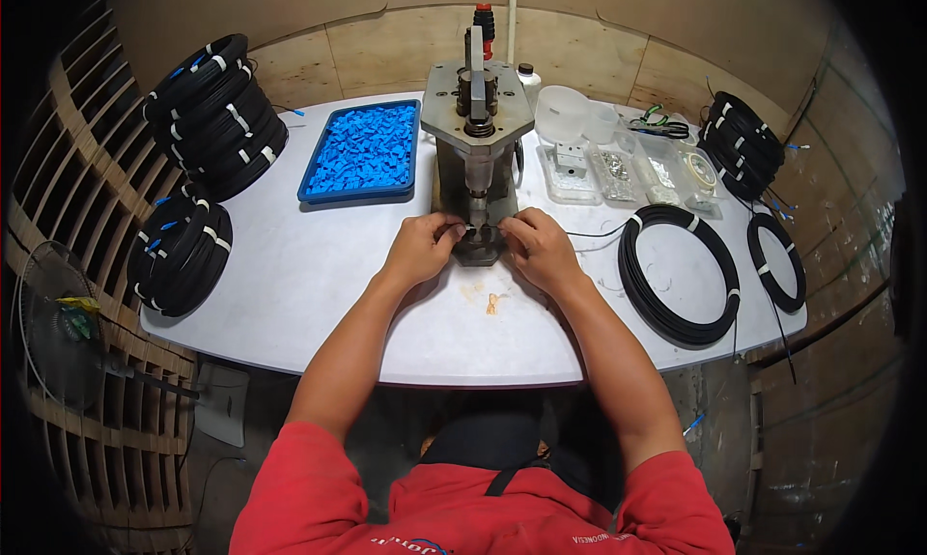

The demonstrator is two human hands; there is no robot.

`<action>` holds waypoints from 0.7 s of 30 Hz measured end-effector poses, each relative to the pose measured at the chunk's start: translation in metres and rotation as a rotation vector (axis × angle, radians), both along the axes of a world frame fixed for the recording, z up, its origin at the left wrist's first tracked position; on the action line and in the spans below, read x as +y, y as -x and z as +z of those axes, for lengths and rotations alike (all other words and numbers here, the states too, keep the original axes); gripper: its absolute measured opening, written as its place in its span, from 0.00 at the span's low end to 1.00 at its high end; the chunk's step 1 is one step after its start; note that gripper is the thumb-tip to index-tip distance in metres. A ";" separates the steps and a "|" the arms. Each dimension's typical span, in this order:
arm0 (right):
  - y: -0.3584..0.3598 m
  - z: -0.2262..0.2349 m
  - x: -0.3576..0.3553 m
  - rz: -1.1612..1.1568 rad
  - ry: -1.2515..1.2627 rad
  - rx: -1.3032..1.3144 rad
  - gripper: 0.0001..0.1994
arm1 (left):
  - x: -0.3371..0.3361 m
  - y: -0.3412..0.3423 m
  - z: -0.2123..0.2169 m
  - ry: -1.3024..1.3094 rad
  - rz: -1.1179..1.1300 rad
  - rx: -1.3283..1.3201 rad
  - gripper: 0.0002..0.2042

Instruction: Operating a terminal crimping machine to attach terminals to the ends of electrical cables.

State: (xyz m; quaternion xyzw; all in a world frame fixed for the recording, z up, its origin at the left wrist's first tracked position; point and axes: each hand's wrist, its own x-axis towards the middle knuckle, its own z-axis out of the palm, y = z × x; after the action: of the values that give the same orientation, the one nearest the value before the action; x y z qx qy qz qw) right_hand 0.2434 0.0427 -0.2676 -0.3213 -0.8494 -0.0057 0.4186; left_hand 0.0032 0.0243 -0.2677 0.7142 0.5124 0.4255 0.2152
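A small grey metal press [476,140] stands at the middle of the white table [319,284]. My left hand [422,248] and my right hand [537,249] rest at its base, fingertips pinched together on the end of a thin black cable [594,234] under the ram. The cable runs right to a black coil [679,273] lying flat on the table. What sits at the cable's tip is too small to tell.
A blue tray [362,152] of small blue parts lies left of the press. Stacked black cable coils [214,115] stand at the left edge, more coils [742,144] at the far right. Clear plastic boxes [618,164] of small parts sit right of the press. A fan [53,328] stands on the floor to the left.
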 end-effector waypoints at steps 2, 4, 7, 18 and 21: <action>0.001 0.001 0.001 0.004 -0.002 -0.001 0.10 | -0.001 -0.001 0.000 -0.004 0.008 -0.004 0.11; 0.000 0.001 0.001 0.002 -0.007 -0.004 0.11 | -0.001 -0.002 0.003 -0.006 0.016 -0.010 0.11; 0.001 0.001 0.001 0.001 -0.007 0.009 0.11 | -0.003 -0.004 0.008 0.017 0.008 -0.021 0.10; 0.001 0.000 0.000 0.005 0.017 0.009 0.12 | -0.003 -0.003 0.006 0.002 -0.016 -0.037 0.09; -0.002 0.001 0.002 0.004 0.016 0.007 0.11 | -0.002 -0.005 0.008 0.055 -0.027 -0.015 0.10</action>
State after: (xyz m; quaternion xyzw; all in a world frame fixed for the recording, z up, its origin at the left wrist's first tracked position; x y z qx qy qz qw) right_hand 0.2454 0.0444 -0.2661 -0.3227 -0.8488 0.0029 0.4189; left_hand 0.0083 0.0223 -0.2597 0.7119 0.5123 0.4136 0.2441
